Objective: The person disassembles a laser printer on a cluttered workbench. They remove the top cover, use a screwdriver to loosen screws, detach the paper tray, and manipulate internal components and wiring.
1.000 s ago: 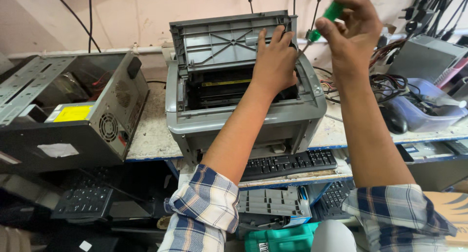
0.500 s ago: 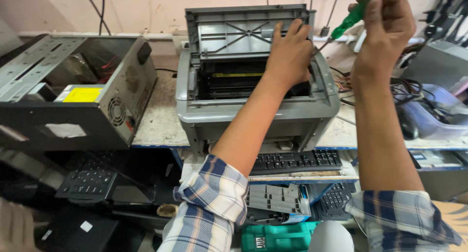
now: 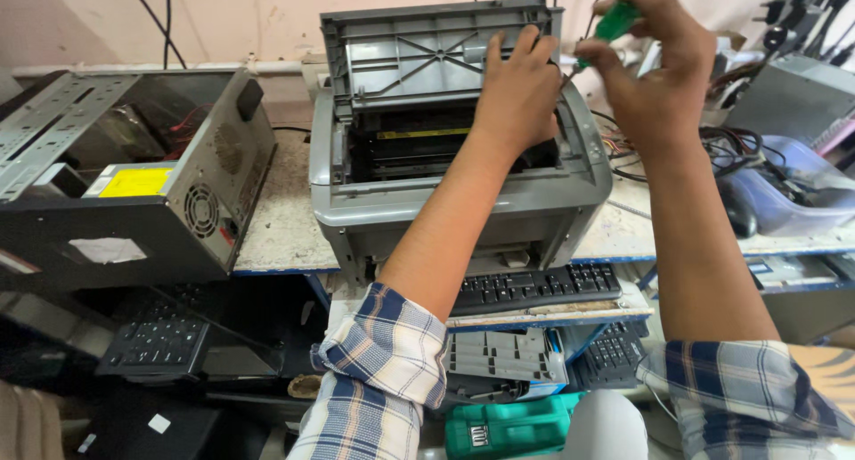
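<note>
A grey printer (image 3: 445, 202) stands on the workbench with its top cover (image 3: 419, 55) raised. My left hand (image 3: 517, 90) rests on the right part of the raised cover, fingers spread against it, over the dark opening. My right hand (image 3: 655, 64) is shut on a green-handled screwdriver (image 3: 613, 24), held up at the printer's upper right corner with the shaft pointing down-left toward the cover's hinge side. The tip is hidden behind my left hand.
An open computer case (image 3: 125, 170) lies on its side at the left. A black keyboard (image 3: 534, 286) sits on a shelf under the printer, more keyboards (image 3: 156, 340) and a green box (image 3: 508, 429) lower down. Cables and a clear tub (image 3: 788, 193) crowd the right.
The view has shifted, so the printer sits more to the right and closer. Both hands stay at the raised cover; the screwdriver hand has dropped slightly nearer the printer's corner.
</note>
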